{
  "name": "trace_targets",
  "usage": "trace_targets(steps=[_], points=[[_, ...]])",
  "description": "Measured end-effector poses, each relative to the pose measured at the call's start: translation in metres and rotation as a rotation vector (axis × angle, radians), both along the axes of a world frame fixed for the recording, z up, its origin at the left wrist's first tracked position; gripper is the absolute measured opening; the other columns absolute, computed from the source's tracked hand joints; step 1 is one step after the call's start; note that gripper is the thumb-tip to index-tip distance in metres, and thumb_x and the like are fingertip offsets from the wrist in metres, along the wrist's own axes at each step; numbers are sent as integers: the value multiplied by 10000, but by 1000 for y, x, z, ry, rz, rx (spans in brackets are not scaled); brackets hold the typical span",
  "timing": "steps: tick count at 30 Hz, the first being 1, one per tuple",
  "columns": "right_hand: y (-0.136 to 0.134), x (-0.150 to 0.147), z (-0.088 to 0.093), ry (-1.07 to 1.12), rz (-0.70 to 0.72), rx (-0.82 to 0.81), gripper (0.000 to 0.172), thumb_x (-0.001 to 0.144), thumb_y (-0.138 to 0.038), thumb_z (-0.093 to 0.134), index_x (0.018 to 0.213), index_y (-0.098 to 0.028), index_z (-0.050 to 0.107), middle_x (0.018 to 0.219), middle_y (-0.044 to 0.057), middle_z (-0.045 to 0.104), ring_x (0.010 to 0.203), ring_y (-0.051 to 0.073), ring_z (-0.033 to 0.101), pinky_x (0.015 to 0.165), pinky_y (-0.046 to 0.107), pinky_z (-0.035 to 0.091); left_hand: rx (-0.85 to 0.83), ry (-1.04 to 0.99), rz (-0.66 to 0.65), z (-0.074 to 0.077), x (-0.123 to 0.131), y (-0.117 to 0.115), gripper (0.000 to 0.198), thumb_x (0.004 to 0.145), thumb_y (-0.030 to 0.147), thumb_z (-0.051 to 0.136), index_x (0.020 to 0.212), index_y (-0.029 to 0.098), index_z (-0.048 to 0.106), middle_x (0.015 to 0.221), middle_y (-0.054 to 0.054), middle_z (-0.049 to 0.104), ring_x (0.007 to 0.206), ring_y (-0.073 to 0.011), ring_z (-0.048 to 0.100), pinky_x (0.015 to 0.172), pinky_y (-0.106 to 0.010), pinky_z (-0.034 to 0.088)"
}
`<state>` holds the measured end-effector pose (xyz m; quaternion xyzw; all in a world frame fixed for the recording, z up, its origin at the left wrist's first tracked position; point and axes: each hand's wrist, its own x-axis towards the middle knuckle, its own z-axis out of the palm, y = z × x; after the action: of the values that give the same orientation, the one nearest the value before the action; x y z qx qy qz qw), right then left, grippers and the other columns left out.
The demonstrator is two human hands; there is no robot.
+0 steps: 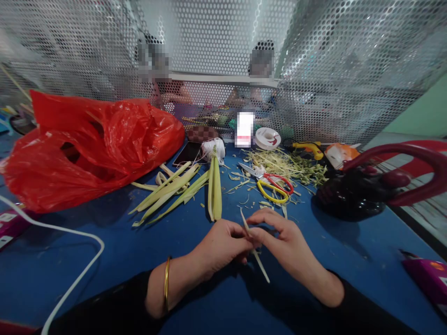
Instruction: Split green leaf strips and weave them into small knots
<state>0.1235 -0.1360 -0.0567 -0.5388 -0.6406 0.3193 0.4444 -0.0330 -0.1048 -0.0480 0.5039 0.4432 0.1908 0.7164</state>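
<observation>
Low over the blue table, my left hand (226, 244) and my right hand (281, 237) meet with their fingers closed on a thin pale strip (261, 266), which looks like a piece of husk or leaf. The strip runs slantwise between them, one tip up and one tip down. Just beyond my left hand lies a folded yellow-green husk (215, 195). More long husk leaves (171, 190) are spread to its left. Scissors (274, 182) with red and yellow handles rest beyond my right hand, among small trimmings. My fingertips partly hide the strip's middle.
A big red plastic bag (94, 144) fills the left. White thread (212, 150), a ribbon roll (267, 138) and shredded scraps (289, 165) lie at the back, below a perforated metal screen (223, 37). A dark red-handled pot-like object (349, 193) stands right. A white cable (94, 238) crosses the left.
</observation>
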Motion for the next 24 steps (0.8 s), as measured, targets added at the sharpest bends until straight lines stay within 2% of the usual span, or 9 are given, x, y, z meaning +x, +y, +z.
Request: trace_targets(steps=[3,8,15,19,21,24], points=[[-1,-2,1,8,38,-39,72,791,-260,652,738,-211,662,752,10,638,729,170,606,671,292,473,38,29,-27,1,1,-1,250,656,282,665,474,170,535,442,46,453,420,-80,446,469,-214,353],[-2,-3,0,23,8,-27,138,807,-231,610,673,-201,609,692,4,603,664,151,564,614,268,448,84,15,-103,0,1,-2,243,666,363,657,544,158,609,461,41,478,432,-79,442,472,-210,361],[-5,-6,-3,28,-18,25,178,817,-214,582,642,-208,552,678,-6,575,650,147,542,614,273,429,91,-18,-149,-4,-2,-3,230,696,310,641,530,151,626,468,22,521,440,-87,475,495,-221,386],[-1,-1,-1,80,-64,-43,174,826,-282,591,672,-205,616,715,10,627,695,164,581,657,285,459,-49,-64,-75,-3,-1,-2,218,700,330,688,623,126,697,503,8,556,458,-84,504,526,-217,428],[3,5,1,160,-135,-96,168,837,-347,592,817,-210,687,834,36,694,810,194,631,740,311,488,-106,-124,-6,-1,-2,1,265,738,375,679,732,116,735,548,0,583,468,-72,515,540,-204,435],[7,11,1,308,-209,-170,294,837,-441,606,1010,-219,691,929,54,730,921,223,662,847,356,496,-153,-229,113,2,-6,6,314,795,412,636,818,115,735,617,-14,614,496,-71,544,547,-193,443]])
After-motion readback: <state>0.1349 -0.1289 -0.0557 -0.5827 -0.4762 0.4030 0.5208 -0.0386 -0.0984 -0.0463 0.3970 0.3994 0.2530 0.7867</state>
